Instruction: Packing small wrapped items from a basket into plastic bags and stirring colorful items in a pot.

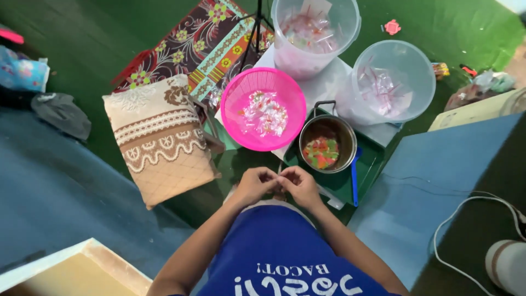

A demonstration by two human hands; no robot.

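1. pinching together: left hand [256, 183] and right hand [298, 185], fingertips meeting on something too small to tell.
2. both just below the pink basket [241, 96] of wrapped candies [265, 114].
3. steel pot [327, 143] right of basket.

Your pot [327, 143] is shiny metal with a dark wire handle. Your pink basket [263, 109] is bright plastic full of tiny holes, and the wrappers [265, 113] in it are thin, clear and glossy. Your two buckets [392, 81] are smooth, see-through plastic. The pillow [159, 140] is soft woven cloth, matt, with a lace-like pattern. The green tray [366, 171] looks smooth and a little shiny. The floor [98, 38] looks matt green
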